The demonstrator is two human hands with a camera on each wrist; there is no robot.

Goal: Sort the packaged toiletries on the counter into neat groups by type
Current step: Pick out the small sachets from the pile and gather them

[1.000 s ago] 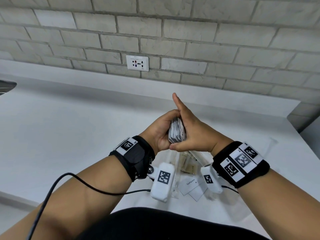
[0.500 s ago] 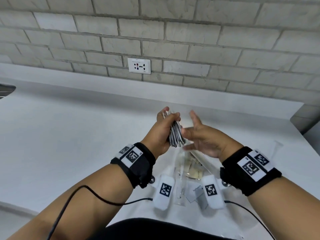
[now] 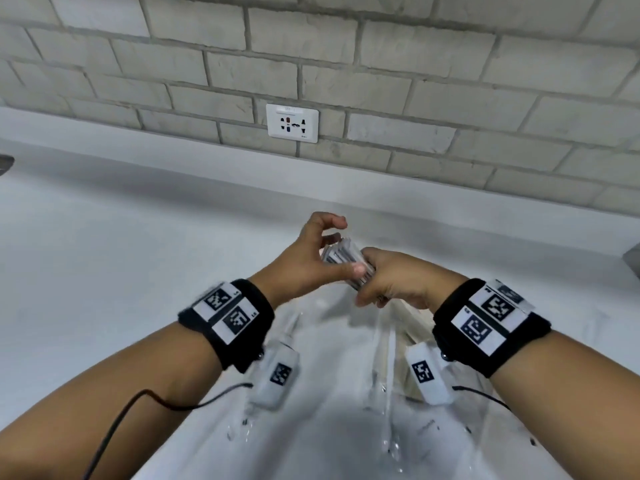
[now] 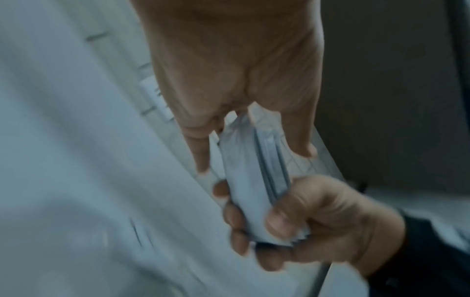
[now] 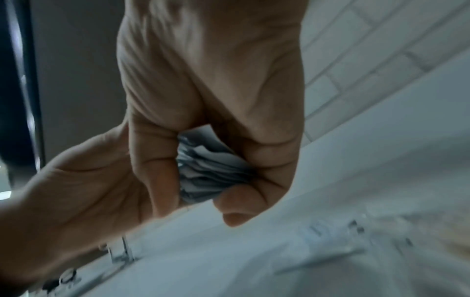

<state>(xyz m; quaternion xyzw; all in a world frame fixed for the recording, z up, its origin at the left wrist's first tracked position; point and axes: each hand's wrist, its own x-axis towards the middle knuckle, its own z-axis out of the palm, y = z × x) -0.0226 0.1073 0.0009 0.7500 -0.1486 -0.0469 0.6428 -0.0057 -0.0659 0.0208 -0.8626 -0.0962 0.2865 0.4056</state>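
The right hand [image 3: 398,282] clamps one stack of flat sachets [image 3: 337,252] held above the counter [image 3: 121,254], while the left hand [image 3: 304,261], fingers loose, rests only a thumb on it. Gripped at one end, the slick sachets could fan out and drop among the clear-wrapped packets [image 3: 384,358] below; motion blur defeats a count of either.

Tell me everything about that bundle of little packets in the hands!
The bundle of packets is a thick stack of thin, flat, whitish sachets with dark print, their edges bunched unevenly. It is held tilted above the white counter. The right hand grips one end; the left hand touches it with its thumb.
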